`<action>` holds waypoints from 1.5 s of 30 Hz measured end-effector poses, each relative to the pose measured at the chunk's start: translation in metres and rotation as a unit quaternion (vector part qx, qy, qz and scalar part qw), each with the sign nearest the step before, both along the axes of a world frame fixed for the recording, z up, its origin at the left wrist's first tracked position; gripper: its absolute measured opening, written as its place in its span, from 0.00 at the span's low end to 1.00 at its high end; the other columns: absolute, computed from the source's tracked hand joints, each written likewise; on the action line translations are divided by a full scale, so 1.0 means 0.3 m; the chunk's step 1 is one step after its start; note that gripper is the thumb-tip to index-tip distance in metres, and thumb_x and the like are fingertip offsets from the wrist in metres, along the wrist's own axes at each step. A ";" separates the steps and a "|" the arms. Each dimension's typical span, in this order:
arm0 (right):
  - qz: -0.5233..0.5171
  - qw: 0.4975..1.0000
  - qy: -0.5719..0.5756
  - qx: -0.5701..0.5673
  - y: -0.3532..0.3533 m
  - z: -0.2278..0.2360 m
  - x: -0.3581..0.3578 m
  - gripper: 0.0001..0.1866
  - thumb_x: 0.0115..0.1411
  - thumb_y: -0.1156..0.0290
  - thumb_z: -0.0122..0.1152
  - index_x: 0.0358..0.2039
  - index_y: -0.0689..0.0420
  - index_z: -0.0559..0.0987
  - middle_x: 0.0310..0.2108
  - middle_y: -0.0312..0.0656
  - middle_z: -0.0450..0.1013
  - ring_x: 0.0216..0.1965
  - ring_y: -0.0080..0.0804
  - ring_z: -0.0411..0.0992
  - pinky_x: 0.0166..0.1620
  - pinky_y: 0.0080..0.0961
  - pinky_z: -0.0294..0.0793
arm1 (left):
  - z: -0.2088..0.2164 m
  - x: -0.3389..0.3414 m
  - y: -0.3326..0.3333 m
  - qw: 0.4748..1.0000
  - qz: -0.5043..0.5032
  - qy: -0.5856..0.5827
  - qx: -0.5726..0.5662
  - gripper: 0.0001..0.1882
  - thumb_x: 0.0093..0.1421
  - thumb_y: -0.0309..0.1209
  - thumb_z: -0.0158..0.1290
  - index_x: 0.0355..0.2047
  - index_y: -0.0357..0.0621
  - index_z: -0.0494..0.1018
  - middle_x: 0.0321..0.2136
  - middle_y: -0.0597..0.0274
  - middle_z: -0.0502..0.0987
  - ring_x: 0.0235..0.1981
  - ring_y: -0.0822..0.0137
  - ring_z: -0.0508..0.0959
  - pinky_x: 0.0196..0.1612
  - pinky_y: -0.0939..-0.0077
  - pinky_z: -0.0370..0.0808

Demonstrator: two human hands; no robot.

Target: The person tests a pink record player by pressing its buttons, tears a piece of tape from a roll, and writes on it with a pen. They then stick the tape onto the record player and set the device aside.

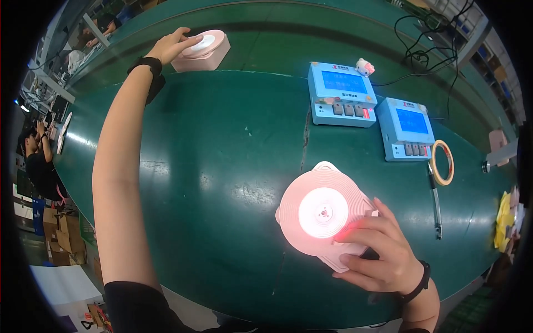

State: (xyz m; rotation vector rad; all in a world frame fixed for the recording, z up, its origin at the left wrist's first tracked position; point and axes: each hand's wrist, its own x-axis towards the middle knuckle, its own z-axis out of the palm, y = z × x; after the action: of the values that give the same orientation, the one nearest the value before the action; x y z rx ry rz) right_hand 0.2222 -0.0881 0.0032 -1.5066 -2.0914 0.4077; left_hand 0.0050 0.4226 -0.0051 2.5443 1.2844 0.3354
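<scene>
A pink round device (291, 201) with concentric ridges and a glowing white centre lies on the green table in front of me. My right hand (383, 252) grips its lower right edge, and red light shows near the fingertips. Farther off on the left, my left hand (172, 47) reaches out to a similar pink disc-shaped device (217, 40) with an unlit white centre. That hand's thumb lies over the disc, with the other fingers at its far side. Beneath this disc is a pink block-like base or stack (208, 62); I cannot tell which.
Two light-blue boxes with screens and buttons, one (341, 94) left of the other (408, 130), stand back right. A small white figurine (365, 67), a tape roll (448, 162), a pen (437, 208) and black cables (425, 53) are nearby. People sit at far left.
</scene>
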 end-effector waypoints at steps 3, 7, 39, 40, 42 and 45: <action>0.027 1.000 0.006 -0.006 -0.002 0.000 0.008 0.11 0.40 0.67 0.71 0.23 0.56 0.78 0.44 0.41 0.71 0.47 0.39 0.67 0.56 0.58 0.58 | 0.000 0.022 -0.009 1.000 0.007 -0.004 0.009 0.41 0.55 0.63 0.40 0.58 0.42 0.59 0.52 0.45 0.68 0.53 0.52 0.68 0.55 0.65 0.63; 0.000 0.999 -0.025 0.045 -0.002 -0.012 -0.014 0.25 0.36 0.60 0.75 0.37 0.50 0.78 0.50 0.49 0.64 0.52 0.47 0.63 0.58 0.55 0.57 | 0.000 0.047 -0.019 1.000 -0.005 -0.009 0.019 0.40 0.56 0.63 0.38 0.57 0.43 0.61 0.51 0.45 0.69 0.53 0.52 0.68 0.56 0.66 0.62; -0.201 0.677 0.690 -0.155 -0.047 -0.013 0.103 0.26 0.50 0.66 0.58 0.48 0.62 0.66 0.41 0.44 0.70 0.44 0.32 0.69 0.48 0.28 0.66 | 0.144 0.227 -0.571 0.835 -0.237 -0.014 0.496 0.48 0.28 0.34 0.65 0.56 0.55 0.62 0.40 0.58 0.71 0.42 0.56 0.73 0.40 0.66 0.74; -0.203 0.676 0.697 -0.128 -0.067 -0.004 0.110 0.28 0.51 0.63 0.52 0.52 0.64 0.65 0.45 0.46 0.69 0.47 0.34 0.68 0.52 0.29 0.64 | 0.141 0.203 -0.638 0.876 -0.202 -0.023 0.438 0.47 0.28 0.36 0.65 0.55 0.55 0.63 0.40 0.58 0.72 0.41 0.55 0.73 0.40 0.66 0.74; -0.227 0.660 0.714 -0.062 -0.107 0.015 0.145 0.32 0.54 0.59 0.47 0.56 0.65 0.63 0.51 0.48 0.67 0.51 0.36 0.68 0.56 0.30 0.62 | 0.142 0.136 -0.764 0.927 -0.153 -0.011 0.342 0.46 0.27 0.40 0.65 0.53 0.54 0.64 0.39 0.57 0.72 0.41 0.55 0.74 0.40 0.65 0.74; -0.190 0.646 0.739 0.031 -0.210 0.040 0.245 0.31 0.56 0.56 0.46 0.57 0.62 0.63 0.52 0.45 0.67 0.52 0.37 0.67 0.57 0.34 0.62 | 0.146 0.058 -0.917 0.963 -0.180 0.036 0.196 0.45 0.27 0.47 0.65 0.50 0.51 0.66 0.36 0.54 0.74 0.40 0.53 0.75 0.39 0.63 0.74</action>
State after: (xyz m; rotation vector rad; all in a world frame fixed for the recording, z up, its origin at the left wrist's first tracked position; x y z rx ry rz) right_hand 0.2958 -0.1512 0.0152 -0.8336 -0.4406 0.9373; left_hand 0.0223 0.1475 0.0387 3.0793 0.8069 0.4581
